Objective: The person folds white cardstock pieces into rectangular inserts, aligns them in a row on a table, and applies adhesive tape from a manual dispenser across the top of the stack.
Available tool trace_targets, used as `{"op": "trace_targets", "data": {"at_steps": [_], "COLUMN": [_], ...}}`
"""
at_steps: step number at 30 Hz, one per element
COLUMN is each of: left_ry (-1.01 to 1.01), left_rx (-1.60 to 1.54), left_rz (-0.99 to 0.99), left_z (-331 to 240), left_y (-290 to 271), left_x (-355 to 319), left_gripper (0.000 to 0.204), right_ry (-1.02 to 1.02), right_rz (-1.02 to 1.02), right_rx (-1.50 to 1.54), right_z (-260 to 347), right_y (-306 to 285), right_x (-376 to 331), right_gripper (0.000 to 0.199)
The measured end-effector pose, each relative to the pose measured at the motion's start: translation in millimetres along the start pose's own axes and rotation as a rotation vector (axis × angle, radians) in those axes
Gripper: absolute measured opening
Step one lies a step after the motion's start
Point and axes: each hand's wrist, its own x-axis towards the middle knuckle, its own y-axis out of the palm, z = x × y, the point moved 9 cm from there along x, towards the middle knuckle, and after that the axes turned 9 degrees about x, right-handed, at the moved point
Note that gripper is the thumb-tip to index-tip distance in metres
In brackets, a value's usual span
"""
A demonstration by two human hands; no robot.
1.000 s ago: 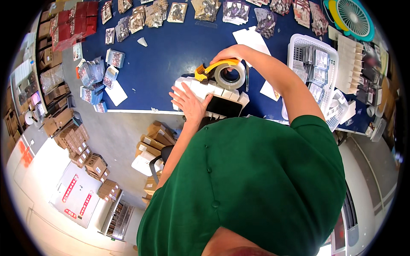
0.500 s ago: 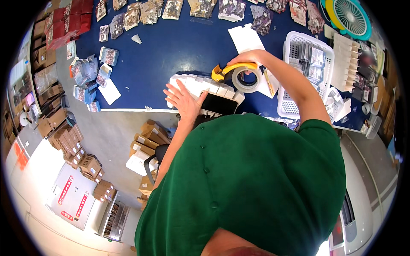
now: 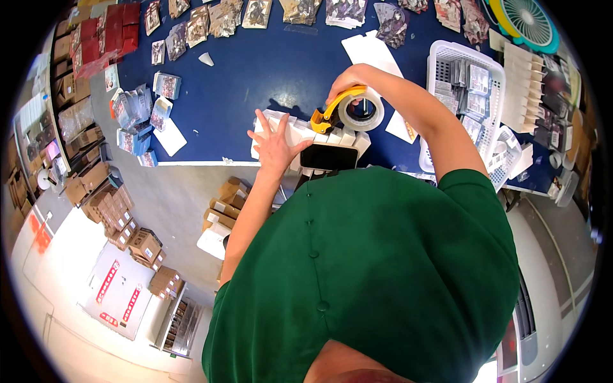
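Blue table [image 3: 236,83] lies beyond the white boxes [image 3: 297,132] under the splayed left hand [image 3: 276,150], while the right hand [image 3: 348,80] grips a yellow tape dispenser [image 3: 324,119] beside it; taping seems the step, calling for a steady pull.

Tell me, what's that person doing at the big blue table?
Someone in a green top is at the blue table. The right grip holds a yellow tape dispenser over the white boxes; I can't tell if it touches them. The left grip is spread over the boxes. Card piles line the far side.
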Motion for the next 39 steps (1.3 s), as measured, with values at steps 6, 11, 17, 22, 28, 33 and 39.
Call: {"op": "trace_targets", "data": {"at_steps": [6,11,17,22,28,33,39], "left_ry": [-0.006,-0.042,-0.097,-0.025,0.036,-0.003,-0.088], "left_rx": [0.001,-0.129,-0.238,-0.223,-0.207,-0.179,-0.232], "left_rz": [-0.192,-0.314,-0.369,-0.385,-0.446,-0.503,-0.550], "left_z": [-3,-4,-1,11,26,25,31], "left_y": [18,32,42,39,42,43,50], "left_x": [-15,-25,-26,-33,-41,-39,-36], "left_gripper": [0.105,0.101,0.094,0.083,0.078,0.077,0.076], "right_ry": [-0.007,-0.108,-0.159,-0.130,-0.143,-0.183,-0.142], "right_rz": [-0.042,-0.055,-0.185,-0.203,-0.244,-0.241,-0.260], "right_rx": [0.027,0.181,0.271,0.275,0.277,0.278,0.272], "right_z": [-5,-11,-17,-25,-26,-32,-23], "right_y": [-3,-4,-2,-4,-2,-6,2], "right_x": [-2,-13,-38,-36,-37,-28,-44], "right_gripper": [0.035,0.038,0.042,0.043,0.045,0.045,0.045]}}
